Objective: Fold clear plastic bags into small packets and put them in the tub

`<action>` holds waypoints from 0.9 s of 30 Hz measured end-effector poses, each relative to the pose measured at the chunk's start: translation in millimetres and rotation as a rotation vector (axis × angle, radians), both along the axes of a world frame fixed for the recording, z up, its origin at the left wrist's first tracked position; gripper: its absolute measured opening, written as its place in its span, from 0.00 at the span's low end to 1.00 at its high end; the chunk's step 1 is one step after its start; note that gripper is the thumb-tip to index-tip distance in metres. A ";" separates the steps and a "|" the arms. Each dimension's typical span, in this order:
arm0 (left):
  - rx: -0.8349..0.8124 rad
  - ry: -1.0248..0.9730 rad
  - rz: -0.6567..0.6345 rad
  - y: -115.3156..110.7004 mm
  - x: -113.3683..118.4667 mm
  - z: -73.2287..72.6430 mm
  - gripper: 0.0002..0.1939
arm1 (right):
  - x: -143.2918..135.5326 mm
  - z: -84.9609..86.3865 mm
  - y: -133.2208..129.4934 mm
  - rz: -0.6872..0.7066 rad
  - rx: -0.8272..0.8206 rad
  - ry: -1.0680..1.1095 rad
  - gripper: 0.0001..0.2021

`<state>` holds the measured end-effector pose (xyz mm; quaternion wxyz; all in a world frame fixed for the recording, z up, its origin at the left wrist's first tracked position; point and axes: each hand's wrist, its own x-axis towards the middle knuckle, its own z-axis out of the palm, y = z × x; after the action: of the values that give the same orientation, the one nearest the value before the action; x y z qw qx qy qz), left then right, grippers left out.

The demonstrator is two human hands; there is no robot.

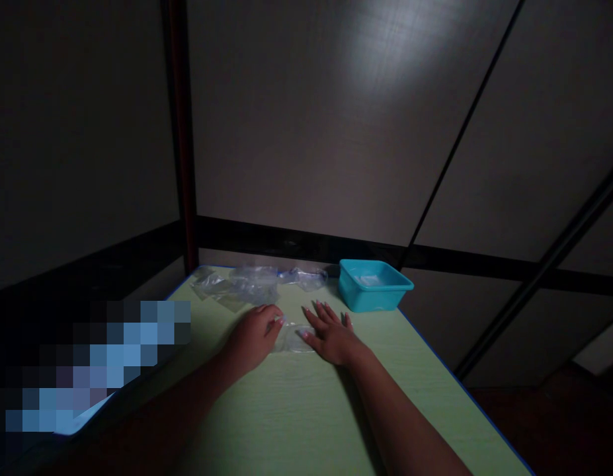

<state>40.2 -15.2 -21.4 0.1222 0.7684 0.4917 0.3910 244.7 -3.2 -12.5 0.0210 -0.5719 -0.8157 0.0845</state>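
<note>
- Clear bag (292, 340) laid flat on green counter (271, 423), btwn hands.
- Bag's L end pinched by L hand (256, 334), fingers narrow.
- Bag's R part pressed by R hand (336, 340), palm down, fingers spread wide.
- Other clear bags (254, 287) strewn at far L edge.
- Blue tub (375, 299) set at far R; contents unclear.

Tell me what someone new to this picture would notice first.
Probably the bright turquoise tub, at the pale green table's far right. Then, near the middle, the left hand pinching a piece of clear plastic and the right hand spread on it. Crumpled clear plastic glints behind them.
</note>
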 end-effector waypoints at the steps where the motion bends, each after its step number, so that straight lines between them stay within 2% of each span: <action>1: -0.019 0.052 0.006 -0.6 -0.7 -0.8 0.08 | 3.2 0.2 1.3 -0.020 -0.013 -0.015 0.31; 9: -0.056 0.287 -0.041 -1.0 -4.9 -4.4 0.11 | 22.4 6.1 7.0 -0.091 -0.032 -0.031 0.34; 12: -0.069 0.297 -0.068 -1.1 -5.4 -4.2 0.10 | 17.2 8.0 4.2 -0.074 0.005 -0.005 0.32; 17: -0.059 0.318 -0.129 -3.0 -5.3 -3.6 0.16 | 4.7 4.3 -0.3 -0.008 0.031 0.052 0.30; 21: -0.081 0.327 -0.186 -3.1 -4.7 -2.6 0.13 | 0.7 1.7 -1.6 0.048 -0.010 0.076 0.33; 27: -0.110 0.313 -0.244 -0.3 -8.5 0.4 0.13 | -0.3 5.4 -3.0 0.046 -0.049 0.014 0.38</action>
<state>31.7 -15.4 -21.0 0.1323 0.8659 0.4284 0.2216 244.4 -6.2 -7.1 0.0109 -0.5527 -0.8262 0.1088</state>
